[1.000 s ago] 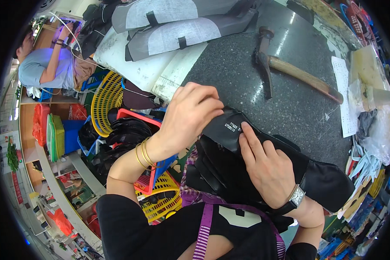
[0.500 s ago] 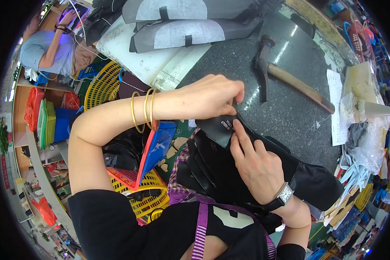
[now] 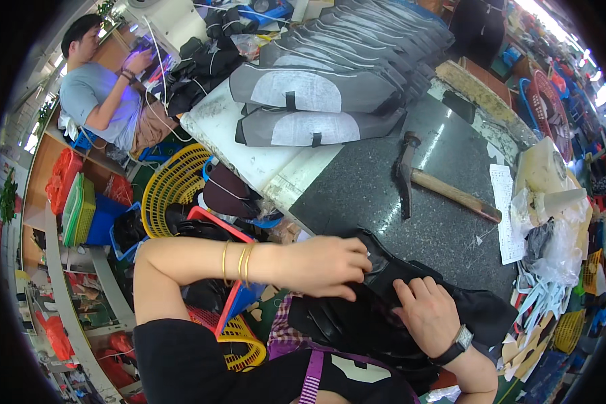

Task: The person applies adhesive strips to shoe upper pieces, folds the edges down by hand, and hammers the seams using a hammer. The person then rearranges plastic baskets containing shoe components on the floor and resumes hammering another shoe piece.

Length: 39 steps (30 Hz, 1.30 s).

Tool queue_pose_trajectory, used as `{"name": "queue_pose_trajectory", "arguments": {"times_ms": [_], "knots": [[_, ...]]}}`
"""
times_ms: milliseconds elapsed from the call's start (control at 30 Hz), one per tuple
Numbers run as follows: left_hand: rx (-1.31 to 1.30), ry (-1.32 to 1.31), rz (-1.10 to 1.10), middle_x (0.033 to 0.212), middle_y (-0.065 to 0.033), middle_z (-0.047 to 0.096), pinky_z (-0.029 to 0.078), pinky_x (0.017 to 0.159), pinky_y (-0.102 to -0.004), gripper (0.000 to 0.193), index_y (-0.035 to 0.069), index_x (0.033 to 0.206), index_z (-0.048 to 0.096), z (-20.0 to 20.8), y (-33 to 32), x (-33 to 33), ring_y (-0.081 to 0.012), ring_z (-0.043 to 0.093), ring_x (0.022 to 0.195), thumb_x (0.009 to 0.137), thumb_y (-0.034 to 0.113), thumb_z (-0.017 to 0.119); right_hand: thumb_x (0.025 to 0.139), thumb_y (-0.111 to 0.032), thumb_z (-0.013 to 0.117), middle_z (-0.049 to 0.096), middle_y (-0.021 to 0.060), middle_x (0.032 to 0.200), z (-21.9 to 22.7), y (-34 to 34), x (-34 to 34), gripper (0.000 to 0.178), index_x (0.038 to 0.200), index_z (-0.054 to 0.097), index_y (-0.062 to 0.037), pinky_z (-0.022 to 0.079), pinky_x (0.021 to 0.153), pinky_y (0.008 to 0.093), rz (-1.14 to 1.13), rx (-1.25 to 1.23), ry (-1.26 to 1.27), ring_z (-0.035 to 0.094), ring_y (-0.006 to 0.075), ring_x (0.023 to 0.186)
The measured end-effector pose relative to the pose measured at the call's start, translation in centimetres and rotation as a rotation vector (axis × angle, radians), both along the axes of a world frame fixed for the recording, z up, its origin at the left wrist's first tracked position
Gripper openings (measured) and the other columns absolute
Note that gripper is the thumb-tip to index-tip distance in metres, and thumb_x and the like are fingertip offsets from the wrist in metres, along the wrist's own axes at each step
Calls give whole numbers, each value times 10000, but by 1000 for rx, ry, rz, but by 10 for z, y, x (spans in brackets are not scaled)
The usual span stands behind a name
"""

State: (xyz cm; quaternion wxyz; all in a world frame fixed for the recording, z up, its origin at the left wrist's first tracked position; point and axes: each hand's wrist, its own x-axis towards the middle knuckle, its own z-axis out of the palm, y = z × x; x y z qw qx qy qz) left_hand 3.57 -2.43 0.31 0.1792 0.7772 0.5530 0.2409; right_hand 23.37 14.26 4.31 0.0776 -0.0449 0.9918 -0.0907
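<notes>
Black leather pieces (image 3: 481, 306) lie over the near table edge and my lap, with a glossy part (image 3: 378, 259) between my hands. My left hand (image 3: 323, 264), gold bangles on its wrist, has its fingers curled inward at the left side of the leather; what they hold, if anything, is hidden. On the right, my right hand (image 3: 427, 313), wearing a watch (image 3: 456, 342), presses bent fingers and thumb onto the black leather and grips it. Beyond both hands a hammer (image 3: 454, 195) with a wooden handle rests on the dark stone slab (image 3: 357, 182).
Grey pieces with white patches (image 3: 296, 87) are stacked in rows at the far side. A paper strip (image 3: 505, 215) and a plastic-wrapped container (image 3: 549, 222) sit at the right. Yellow baskets (image 3: 158, 182) and a red-and-blue bin (image 3: 236, 303) stand left. A person (image 3: 101, 101) sits far left.
The view has tilted up, so everything sits lower. My left hand has left its pinch on a printed black flap and drawn left; the print is out of sight. My right fingers have bent.
</notes>
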Motion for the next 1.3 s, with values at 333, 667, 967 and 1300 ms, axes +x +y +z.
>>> {"name": "queue_pose_trajectory", "arguments": {"times_ms": [333, 667, 967, 1300], "knots": [[33, -229, 14, 1078, -127, 641, 503, 857, -369, 220, 18, 1065, 622, 16, 33, -18, -297, 615, 1009, 874, 125, 642, 723, -153, 729, 563, 106, 828, -13, 15, -4, 347, 1028, 599, -51, 483, 708, 377, -134, -277, 136, 587, 292, 808], [-111, -219, -11, 1269, -144, 557, 457, 969, -382, 491, 30, 1260, 540, -17, 39, -20, -295, 536, 1164, 830, 211, 692, 762, -39, 624, 590, 100, 801, -28, 28, 2, 83, 799, 551, -41, 496, 617, 384, -310, -403, 142, 610, 284, 760], [18, 143, -133, 1406, -51, 460, 442, 1016, -362, 595, 87, 1308, 523, -29, 23, -22, -267, 458, 1273, 731, 94, 671, 661, -91, 599, 590, 129, 832, -24, 7, 11, 197, 802, 593, 45, 488, 539, 230, 285, 228, 202, 563, 164, 724], [209, 199, -150, 1161, -9, 555, 420, 906, -408, 405, 109, 1098, 628, -22, 19, -20, -251, 510, 1137, 711, 204, 702, 709, -77, 610, 606, 126, 962, -14, 1, 25, 403, 1096, 600, 33, 496, 778, 338, -26, -14, 178, 575, 269, 919]]}}
